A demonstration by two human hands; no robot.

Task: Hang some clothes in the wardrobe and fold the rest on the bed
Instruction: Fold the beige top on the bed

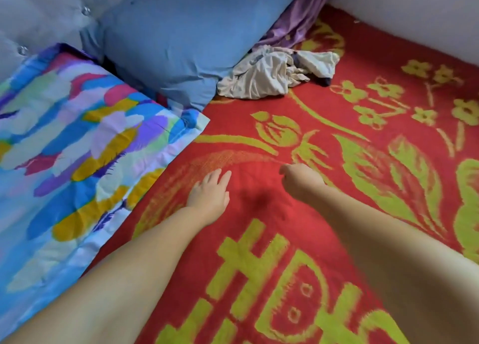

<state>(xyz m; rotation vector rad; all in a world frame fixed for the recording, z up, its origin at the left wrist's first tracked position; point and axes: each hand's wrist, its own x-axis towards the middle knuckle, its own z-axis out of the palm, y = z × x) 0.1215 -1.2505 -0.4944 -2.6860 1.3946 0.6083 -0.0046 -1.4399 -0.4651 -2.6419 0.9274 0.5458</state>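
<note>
Head view: I see left hand point(210, 191) flat, fingers straight, on red-and-yellow patterned bed blanket point(324, 214); right hand point(302, 180) curled, fingers hidden, grip unclear; crumpled cream garment point(264, 76) half-tucked beside blue pillow point(181, 40).

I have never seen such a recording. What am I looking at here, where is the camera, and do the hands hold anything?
There is no machine here: a person works with bare hands. The one picture comes from a camera worn on the head, looking forward and down, so both forearms reach in from below. The left hand has straight fingers and lies low over the red and yellow bedcover. The right hand has curled fingers; nothing shows in it. Neither hand holds clothing. Farther away lies a crumpled pale garment against a blue pillow, with purple cloth behind. On the left lies a colourful quilt.
</note>
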